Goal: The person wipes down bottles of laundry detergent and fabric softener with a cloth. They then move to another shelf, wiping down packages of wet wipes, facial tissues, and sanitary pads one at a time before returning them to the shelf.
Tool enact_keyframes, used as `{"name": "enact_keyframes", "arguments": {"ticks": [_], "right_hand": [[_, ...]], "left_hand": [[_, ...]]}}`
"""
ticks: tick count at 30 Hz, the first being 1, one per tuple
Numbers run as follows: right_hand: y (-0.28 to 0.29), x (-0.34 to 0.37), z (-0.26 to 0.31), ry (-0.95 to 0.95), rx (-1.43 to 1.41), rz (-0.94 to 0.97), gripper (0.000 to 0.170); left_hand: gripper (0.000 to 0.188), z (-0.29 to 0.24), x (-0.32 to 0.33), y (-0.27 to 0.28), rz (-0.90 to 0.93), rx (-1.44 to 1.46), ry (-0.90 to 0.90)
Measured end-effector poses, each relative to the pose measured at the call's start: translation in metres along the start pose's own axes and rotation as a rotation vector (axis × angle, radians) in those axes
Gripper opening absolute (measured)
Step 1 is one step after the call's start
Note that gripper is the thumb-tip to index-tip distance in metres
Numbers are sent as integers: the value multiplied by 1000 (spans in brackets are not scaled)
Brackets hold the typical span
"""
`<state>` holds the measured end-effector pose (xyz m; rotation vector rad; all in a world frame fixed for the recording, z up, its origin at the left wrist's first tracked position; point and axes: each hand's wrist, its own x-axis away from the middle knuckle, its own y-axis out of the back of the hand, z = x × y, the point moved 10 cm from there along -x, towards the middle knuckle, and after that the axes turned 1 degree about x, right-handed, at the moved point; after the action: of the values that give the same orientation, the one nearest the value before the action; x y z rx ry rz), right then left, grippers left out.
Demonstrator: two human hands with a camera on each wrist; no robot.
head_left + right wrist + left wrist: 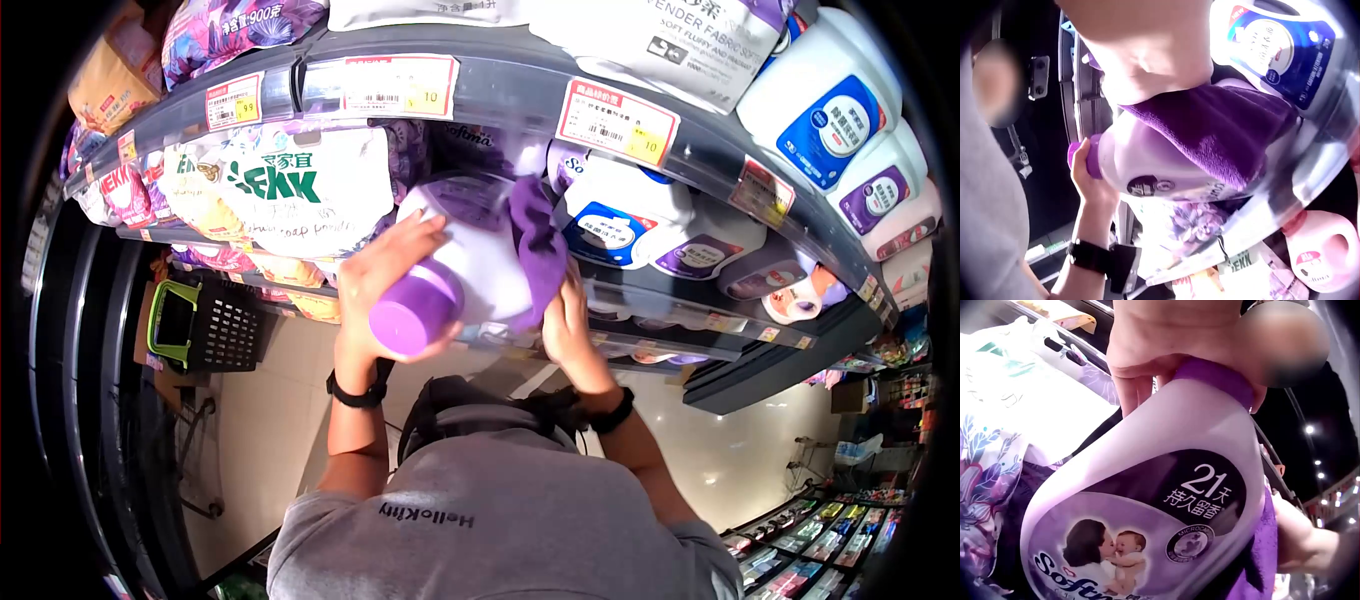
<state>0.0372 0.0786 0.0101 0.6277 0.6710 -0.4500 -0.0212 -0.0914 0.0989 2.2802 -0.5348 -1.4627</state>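
Observation:
A large white fabric softener bottle (487,268) with a purple cap (415,308) is tilted cap-first towards the person, at the front of the middle shelf. My left hand (385,275) grips it round the neck, beside the cap. The label, with an adult and a baby, faces the left wrist view. On the bottle's other side my right hand (568,318) holds a purple cloth (1210,125) against the bottle wall. Its fingers are mostly hidden behind the cloth in the right wrist view.
White soap powder bags (310,190) stand left of the bottle, and blue-labelled detergent bottles (610,225) stand right. Overhead runs a shelf edge with price tags (400,87). A black basket with a green handle (175,325) is at the lower left.

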Motion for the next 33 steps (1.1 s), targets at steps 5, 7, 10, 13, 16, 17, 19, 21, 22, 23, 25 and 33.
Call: {"name": "enact_keyframes", "arguments": {"ticks": [5,7,10,13,16,17,19,21,22,23,25,33], "right_hand": [[-13,-24,-42,-197,-268,124,27],[-17,-10,-66,-313,-363,53,34],[-20,11,-74,-369,-560,-14,41],[-15,17,-61,-361,-529,-71,41],[-13,15,-89,-523,-581,-136,33],[-10,12,-92,-554,-645,-187,31],[-3,11,-94,-608,-865,-329,32],[3,21,-87,-726,-1014,-486,36],[6,25,-89,-665,-1025,-498,36],[8,30,-89,-663,-1081,-537,36],[11,39,-90,-681,-1218,-553,38],[40,43,-82,-426,-2170,-396,44]], "left_hand": [[61,20,-11,2,-51,166,77],[63,30,-11,2,-87,295,158],[64,38,-19,-2,-158,425,206],[66,49,-31,-9,-242,508,273],[51,63,-46,-15,-244,550,438],[43,69,-50,-14,-208,405,435],[44,70,-51,-19,-266,312,436],[47,75,-60,-24,-398,412,404],[43,77,-64,-29,-361,266,380],[40,75,-71,-37,-328,210,340],[33,74,-87,-55,-188,190,394],[23,68,-105,-90,-328,-356,94]]}}
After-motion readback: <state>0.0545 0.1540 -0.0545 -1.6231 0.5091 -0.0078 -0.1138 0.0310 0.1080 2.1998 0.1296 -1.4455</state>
